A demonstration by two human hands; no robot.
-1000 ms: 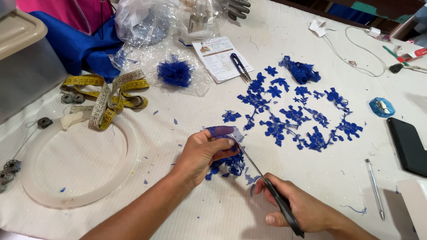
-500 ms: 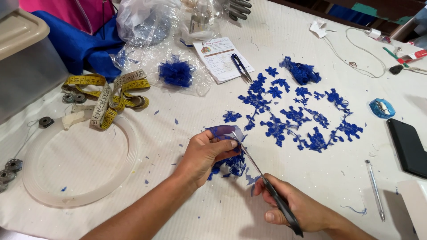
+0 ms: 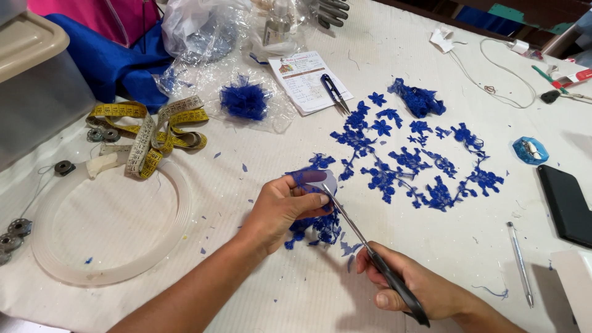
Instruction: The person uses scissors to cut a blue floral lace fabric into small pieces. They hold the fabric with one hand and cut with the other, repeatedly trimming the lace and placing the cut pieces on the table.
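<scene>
1 scissors point(image 3: 370, 250) in right hand point(image 3: 425, 287), 1 lace piece point(image 3: 314, 203) in left hand point(image 3: 280, 206).

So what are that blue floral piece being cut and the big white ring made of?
The blue floral piece looks like embroidered lace on sheer netting: see-through between the raised flowers. The big white ring seems matte, translucent plastic or silicone, smooth and ridged; I cannot tell which.

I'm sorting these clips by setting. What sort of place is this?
Most likely a sewing or dressmaking worktable. A yellow measuring tape lies coiled on it, blue lace flowers are spread out, and the right hand works scissors on a lace piece held by the left hand.
</scene>
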